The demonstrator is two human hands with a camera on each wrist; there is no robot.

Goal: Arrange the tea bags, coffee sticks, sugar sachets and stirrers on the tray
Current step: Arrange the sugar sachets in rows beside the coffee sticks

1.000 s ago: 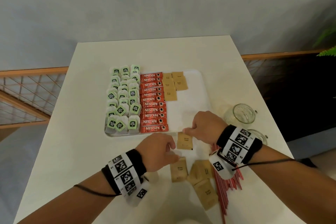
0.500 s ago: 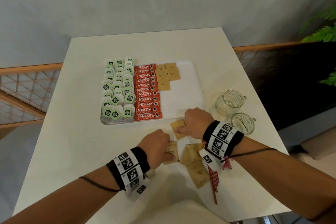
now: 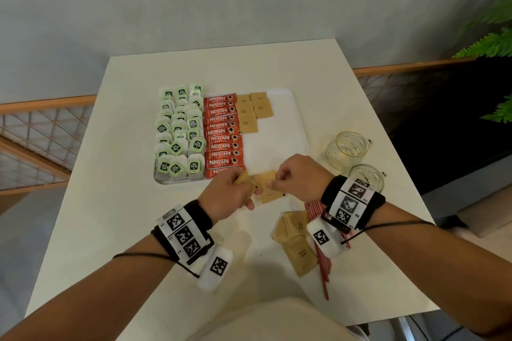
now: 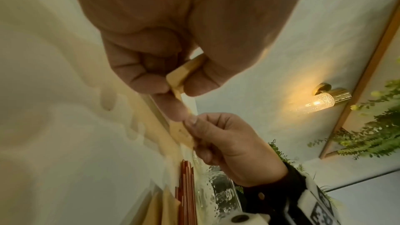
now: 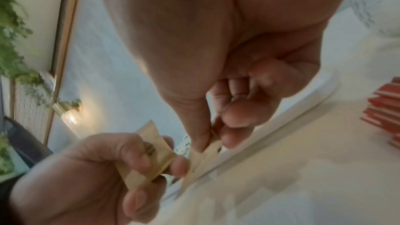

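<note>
The white tray (image 3: 288,119) holds green-tagged tea bags (image 3: 180,133), a column of red coffee sticks (image 3: 223,135) and several brown sugar sachets (image 3: 250,112) at its far end. Both hands meet just in front of the tray's near edge. My left hand (image 3: 230,196) pinches a small stack of sugar sachets (image 4: 184,74). My right hand (image 3: 293,177) pinches one brown sachet (image 5: 205,158) by its edge, close to the left hand's stack. More loose sachets (image 3: 293,238) and red stirrers (image 3: 324,266) lie on the table under my right wrist.
Two clear glass cups (image 3: 347,149) (image 3: 367,177) stand to the right of the tray. The white table (image 3: 110,216) ends close behind the tray and at the right. A wall lamp (image 4: 322,98) and green plants (image 3: 490,41) are off the table.
Both hands have risen off the table and come together near the tray's front edge. The left hand picked sachets up from the loose pile; the right hand carried its sachet toward it.
</note>
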